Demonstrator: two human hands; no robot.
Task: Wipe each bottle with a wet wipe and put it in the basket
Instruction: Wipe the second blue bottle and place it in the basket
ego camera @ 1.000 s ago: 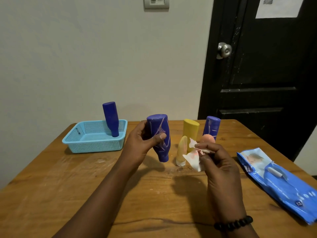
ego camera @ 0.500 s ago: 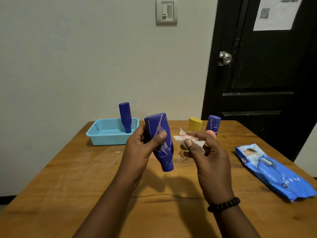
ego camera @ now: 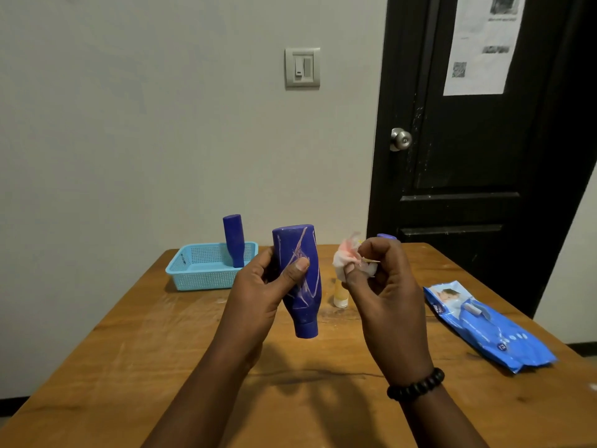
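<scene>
Mid-wipe, by the look of it. Left hand [ego camera: 258, 289] wrapped round a scribbled blue bottle [ego camera: 298, 279], held cap-down above the table [ego camera: 161, 367], thumb pressed on the marked face. Right hand [ego camera: 384, 286] just beside it, fingers pinched on a bunched, pink-stained wet wipe [ego camera: 350, 260], not touching the bottle. Beyond the left hand, a basket [ego camera: 200, 276] holding one blue bottle already [ego camera: 233, 237]. Behind the right hand, a pale yellow bottle [ego camera: 340, 294] and another bottle (mostly hidden). Right of that hand, the wipe pack [ego camera: 484, 324]. Next, probably: bring wipe onto the chalky lines, rub firmly, turning the bottle, before setting it into the basket.
</scene>
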